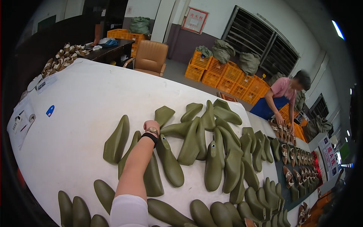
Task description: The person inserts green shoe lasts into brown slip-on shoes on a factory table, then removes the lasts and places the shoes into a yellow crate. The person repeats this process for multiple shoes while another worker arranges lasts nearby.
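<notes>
"One left hand [152,126] in view; what do its fingers [146,123] hold?"

"They're curled against an angular, smooth olive shoe last [165,114] above the tabletop's [83,98] middle. How far open, or gripping it, I cannot tell."

"And around them?"

"Metallic watch, [152,131] black wristband, [149,138] then more rounded, sculpted lasts [171,165] strewn across matte white. Farther out, a padded tan chair [151,56] and latticed orange crates [224,84]."

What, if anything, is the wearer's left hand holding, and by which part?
That cannot be told: the left hand is at the lower-left edge of a green shoe last in the picture, but its fingers are hidden, so no grip shows.
</notes>
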### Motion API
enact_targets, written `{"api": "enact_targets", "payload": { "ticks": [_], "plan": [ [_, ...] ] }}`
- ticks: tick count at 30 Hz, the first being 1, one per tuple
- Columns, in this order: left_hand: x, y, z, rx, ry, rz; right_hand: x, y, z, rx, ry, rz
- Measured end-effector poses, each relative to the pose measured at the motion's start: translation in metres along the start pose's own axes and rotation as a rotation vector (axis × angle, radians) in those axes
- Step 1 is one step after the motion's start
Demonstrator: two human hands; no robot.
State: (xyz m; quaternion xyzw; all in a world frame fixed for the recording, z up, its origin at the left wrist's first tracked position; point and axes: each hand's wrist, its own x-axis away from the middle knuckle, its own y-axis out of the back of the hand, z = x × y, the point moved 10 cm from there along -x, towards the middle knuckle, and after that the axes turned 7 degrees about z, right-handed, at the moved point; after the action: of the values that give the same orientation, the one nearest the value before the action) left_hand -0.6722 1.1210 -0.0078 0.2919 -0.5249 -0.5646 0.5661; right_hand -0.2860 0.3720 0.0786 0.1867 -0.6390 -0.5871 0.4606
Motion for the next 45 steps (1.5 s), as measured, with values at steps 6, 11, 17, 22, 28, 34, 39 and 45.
{"api": "enact_targets", "payload": {
  "ticks": [6, 11, 17, 22, 28, 34, 39, 45],
  "plan": [
    [-0.002, -0.008, -0.010, -0.337, 0.009, 0.158, 0.006, -0.003, -0.007, -0.008, -0.123, 0.027],
    [-0.010, -0.009, -0.009, -0.334, 0.034, 0.159, 0.007, 0.005, 0.005, -0.026, -0.086, -0.001],
    [-0.009, -0.024, 0.021, 0.394, 0.034, 0.059, 0.008, 0.013, 0.018, -0.014, -0.039, -0.052],
    [0.003, -0.013, 0.021, 0.328, -0.061, 0.049, 0.009, 0.016, 0.019, -0.006, -0.007, -0.122],
    [0.054, -0.010, 0.052, 1.451, 0.044, 0.394, 0.005, 0.005, 0.005, 0.050, 0.060, -0.159],
    [0.161, 0.048, 0.073, 1.842, -0.126, 0.355, 0.012, 0.007, 0.006, 0.043, 0.097, -0.232],
    [0.291, 0.098, 0.070, 1.912, -0.291, 0.312, 0.015, 0.010, 0.006, 0.050, 0.076, -0.225],
    [0.485, 0.141, 0.042, 1.979, -0.498, 0.280, 0.025, 0.025, 0.001, -0.081, 0.124, -0.306]
  ]
}}
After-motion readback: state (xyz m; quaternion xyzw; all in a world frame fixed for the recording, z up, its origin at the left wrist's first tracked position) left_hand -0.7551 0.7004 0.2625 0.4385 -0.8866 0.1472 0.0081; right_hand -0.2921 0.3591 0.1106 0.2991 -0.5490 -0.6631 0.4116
